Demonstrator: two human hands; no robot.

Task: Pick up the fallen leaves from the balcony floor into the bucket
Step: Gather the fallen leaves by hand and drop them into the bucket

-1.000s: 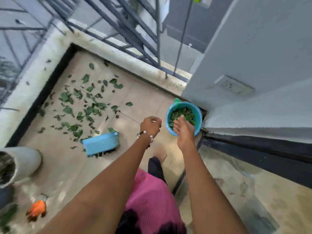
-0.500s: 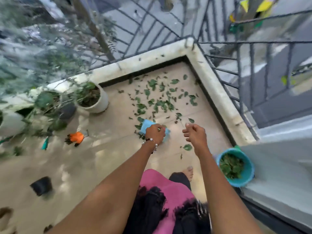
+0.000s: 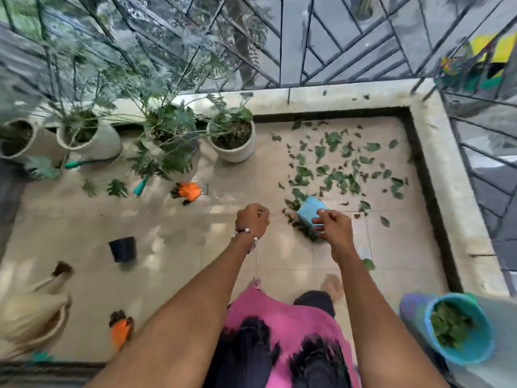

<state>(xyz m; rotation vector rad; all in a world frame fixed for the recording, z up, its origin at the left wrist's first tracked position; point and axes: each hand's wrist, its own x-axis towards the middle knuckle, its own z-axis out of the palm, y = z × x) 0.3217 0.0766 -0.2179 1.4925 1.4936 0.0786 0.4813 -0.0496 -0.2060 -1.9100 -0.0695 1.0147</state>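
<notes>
**Leaves at one o'clock, bucket at four**

While both arms reach forward over the tiled balcony floor [image 3: 279, 256], the fallen leaves [image 3: 335, 175] lie scattered toward one o'clock, filling the corner under the raised ledge [image 3: 447, 169] and the railing [image 3: 349, 40]. The left hand [image 3: 252, 220], with a beaded bracelet [image 3: 246, 233] on its wrist, is curled into a loose fist above the bare tiles at about twelve o'clock; a small greenish speck shows at the fingertips, too small to tell whether it is a leaf, so I cannot tell if the hand holds anything. The right hand [image 3: 333, 226] hangs just beside a light-blue dustpan [image 3: 309, 212], fingers bent and spread apart; whether they touch the pan cannot be told. The pan stands among leaves at the near edge of the scatter.

The blue bucket [image 3: 461, 351], leaves already inside, sits at four o'clock, well apart from both hands and from the scatter. A single leaf [image 3: 368, 264] lies by the right forearm.

From ten to twelve o'clock a row of potted plants [image 3: 232, 135] lines the ledge. An orange glove [image 3: 188, 191] lies at eleven o'clock, a small black pot [image 3: 123, 249] at nine, and a second orange glove [image 3: 120, 329] at eight.
</notes>
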